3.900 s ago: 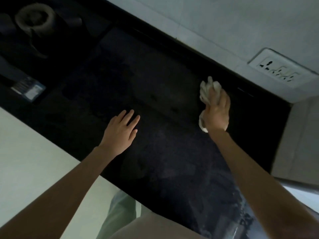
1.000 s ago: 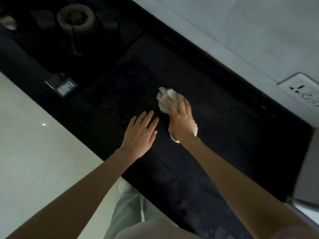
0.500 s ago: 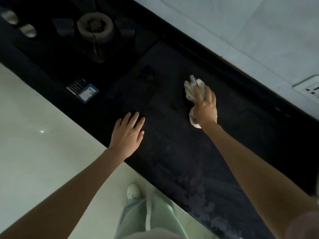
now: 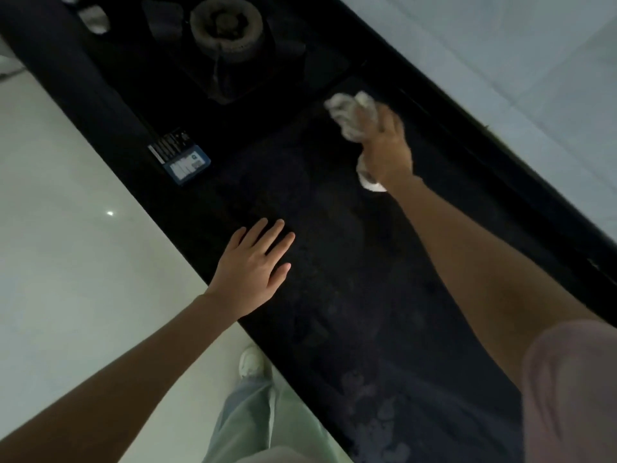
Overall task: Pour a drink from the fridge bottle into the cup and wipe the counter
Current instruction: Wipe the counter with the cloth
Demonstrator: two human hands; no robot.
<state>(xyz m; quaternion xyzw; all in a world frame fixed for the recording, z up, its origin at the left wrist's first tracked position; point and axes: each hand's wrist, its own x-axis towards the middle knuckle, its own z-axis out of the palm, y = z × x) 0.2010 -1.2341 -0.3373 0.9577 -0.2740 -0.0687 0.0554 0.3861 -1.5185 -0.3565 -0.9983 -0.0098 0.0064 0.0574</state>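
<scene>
The crumpled white cloth (image 4: 350,118) lies on the dark stone bench (image 4: 350,262) near its far edge, just beside the black gas stove (image 4: 233,78). Its long axis runs from the far edge toward the near edge, and one end shows past the fingers, the other at the wrist. The right hand (image 4: 384,148) has its grip clenched around this one cloth and presses it on the bench. The left hand (image 4: 253,262) lies flat at the near edge, released, well apart from the cloth. One round burner (image 4: 227,23) and one blue label (image 4: 187,165) are on the stove.
</scene>
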